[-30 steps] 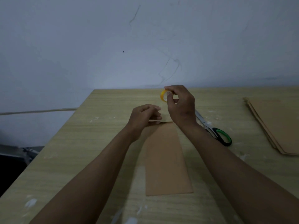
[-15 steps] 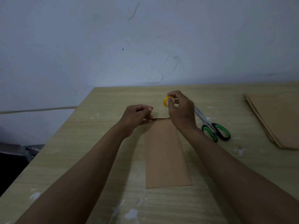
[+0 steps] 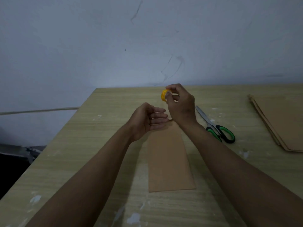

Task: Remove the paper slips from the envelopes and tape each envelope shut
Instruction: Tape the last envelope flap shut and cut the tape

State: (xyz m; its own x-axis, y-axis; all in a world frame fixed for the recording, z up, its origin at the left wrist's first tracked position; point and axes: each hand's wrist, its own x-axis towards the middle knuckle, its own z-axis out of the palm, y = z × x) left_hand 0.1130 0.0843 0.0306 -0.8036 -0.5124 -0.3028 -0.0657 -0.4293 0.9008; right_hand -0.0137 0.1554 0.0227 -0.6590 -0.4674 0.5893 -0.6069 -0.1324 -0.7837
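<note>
While the right hand (image 3: 180, 104) pinches a small yellow tape roll (image 3: 166, 95), the left hand (image 3: 147, 120), fingers straight and relaxed, hovers over the far end of the flat brown paper envelope (image 3: 168, 158), which extends toward 6 o'clock on the table from both hands.

A single head-worn, wide-angle view looks forward and down along both forearms, which enter from the bottom edge. It sits close above the wooden tabletop (image 3: 98, 145), whose far edge meets the grey wall (image 3: 98, 38) filling the upper half. The tabletop's left edge and the dark floor beyond show at lower left.
</note>
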